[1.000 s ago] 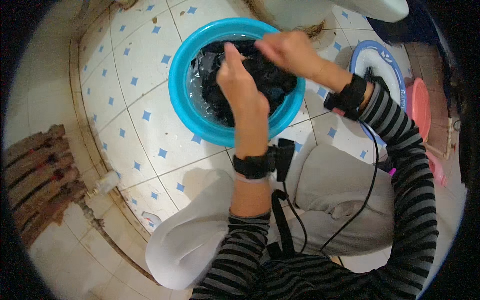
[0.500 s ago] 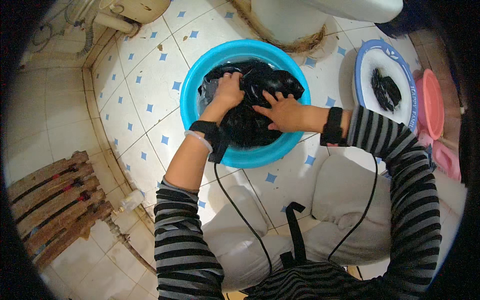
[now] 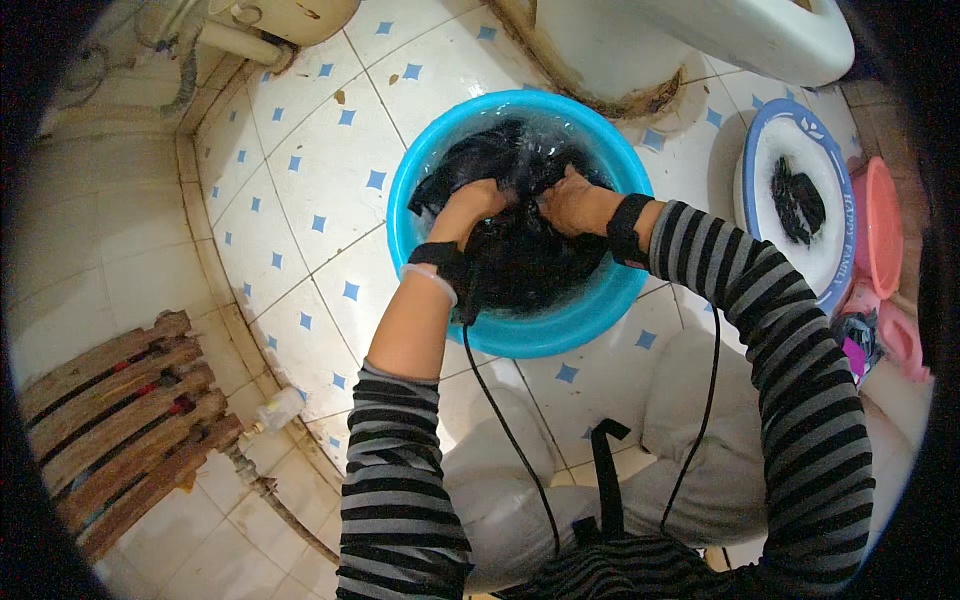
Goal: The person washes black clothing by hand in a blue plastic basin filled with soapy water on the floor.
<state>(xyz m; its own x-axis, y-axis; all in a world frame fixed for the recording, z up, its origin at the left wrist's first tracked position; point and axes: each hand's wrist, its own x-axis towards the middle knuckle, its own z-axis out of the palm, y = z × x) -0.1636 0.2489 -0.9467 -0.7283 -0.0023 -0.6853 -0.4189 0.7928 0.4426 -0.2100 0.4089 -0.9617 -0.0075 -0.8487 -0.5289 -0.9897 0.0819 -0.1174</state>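
Observation:
A dark, soaked black cloth lies bunched in water inside a round blue basin on the floor. My left hand is closed on the cloth's left side, its fingertips sunk among the folds. Close by on the right, my right hand has its fingers curled into the same cloth. Folds and water hide the ends of the fingers on both hands. Each wrist wears a black strap with a cable.
To the right stands a blue-rimmed white basin with suds and a small black cloth. A pink basin leans beside it. The white toilet base is just beyond the blue basin; wooden slats are at lower left.
My hands have gone from spread on top of the cloth to curled into it, lower and closer together. The cloth has sunk and shifted in the water. The view has shifted slightly.

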